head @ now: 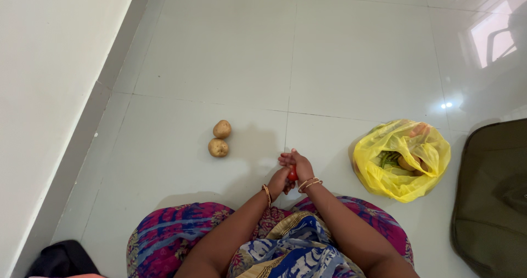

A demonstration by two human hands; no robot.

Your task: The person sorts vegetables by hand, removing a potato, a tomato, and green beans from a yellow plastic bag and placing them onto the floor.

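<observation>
Hands meet low in the view, just past the patterned cloth (274,245) over the person's lap: the left hand (279,180) and the right hand (296,165) are pressed together and closed around a small red tomato (292,173), which shows between the fingers and is held just above the tiled floor (219,64). Judging by the layout, sorting seems partly done: two potatoes (219,139) already lie touching each other on the floor, ahead and to the left, while the yellow plastic bag (403,160) to the right holds more vegetables, greens among them. A dark olive bag (491,201) sits at the right edge, a black item (60,259) at the lower left. Nothing lies between the hands and the potatoes.
</observation>
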